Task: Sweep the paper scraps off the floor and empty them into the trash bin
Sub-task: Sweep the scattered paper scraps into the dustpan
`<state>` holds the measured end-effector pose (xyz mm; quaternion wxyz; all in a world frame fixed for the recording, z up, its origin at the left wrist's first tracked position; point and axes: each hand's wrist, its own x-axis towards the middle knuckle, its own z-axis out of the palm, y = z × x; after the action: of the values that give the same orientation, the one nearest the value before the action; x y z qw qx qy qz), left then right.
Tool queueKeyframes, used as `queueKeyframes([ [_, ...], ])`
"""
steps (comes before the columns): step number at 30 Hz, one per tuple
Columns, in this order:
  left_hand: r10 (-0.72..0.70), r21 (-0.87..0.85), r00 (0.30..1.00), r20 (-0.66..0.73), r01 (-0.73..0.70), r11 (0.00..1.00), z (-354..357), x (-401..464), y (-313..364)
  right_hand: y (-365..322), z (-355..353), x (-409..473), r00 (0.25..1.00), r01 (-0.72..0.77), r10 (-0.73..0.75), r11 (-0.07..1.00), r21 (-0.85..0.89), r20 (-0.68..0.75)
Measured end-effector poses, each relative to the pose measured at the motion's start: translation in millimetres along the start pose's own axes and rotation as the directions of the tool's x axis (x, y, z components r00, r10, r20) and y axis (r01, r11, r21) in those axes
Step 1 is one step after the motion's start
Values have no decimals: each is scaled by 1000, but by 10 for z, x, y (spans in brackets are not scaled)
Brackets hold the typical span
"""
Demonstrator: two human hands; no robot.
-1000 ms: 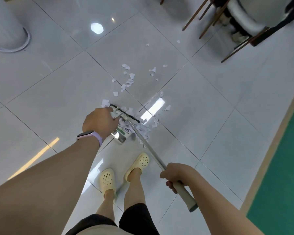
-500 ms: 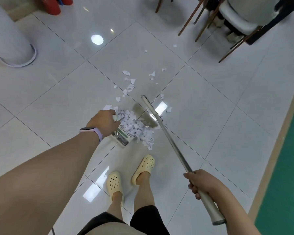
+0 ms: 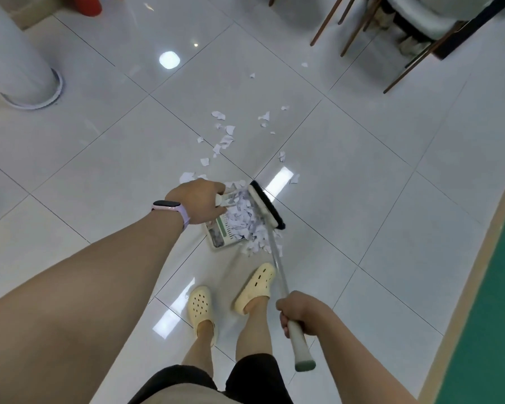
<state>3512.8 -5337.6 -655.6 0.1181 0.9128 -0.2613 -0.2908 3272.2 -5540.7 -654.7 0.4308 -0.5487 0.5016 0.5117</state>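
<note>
A pile of white paper scraps (image 3: pixel 245 220) lies on a printed card or sheet (image 3: pixel 219 237) that serves as a dustpan on the floor in front of my feet. My left hand (image 3: pixel 197 201) grips the far end of that sheet. My right hand (image 3: pixel 296 314) grips the pale handle of a broom (image 3: pixel 277 275). The broom head (image 3: pixel 267 207), white with black bristles, sits at the right edge of the pile. More loose scraps (image 3: pixel 226 138) lie scattered on the tiles beyond. No trash bin is in view.
A white round column base (image 3: pixel 31 91) stands at the far left. Wooden chair legs (image 3: pixel 347 27) and furniture are at the top right. A green floor strip (image 3: pixel 490 301) runs along the right edge. A red object (image 3: pixel 89 5) sits at the top left.
The broom head has come down from beyond the pile to its right side. My right hand moved closer to my body. The pile now sits more compactly on the sheet.
</note>
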Motion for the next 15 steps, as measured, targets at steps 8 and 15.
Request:
queueKeyframes([
  [8, -157, 1, 988, 7, 157, 988, -27, -208, -408, 298, -98, -390, 995, 1, 2, 1000, -29, 99],
  [15, -329, -454, 830, 451, 531, 716, -8, -700, -531, 492, -282, -755, 983, 167, -167, 986, 3, -79],
])
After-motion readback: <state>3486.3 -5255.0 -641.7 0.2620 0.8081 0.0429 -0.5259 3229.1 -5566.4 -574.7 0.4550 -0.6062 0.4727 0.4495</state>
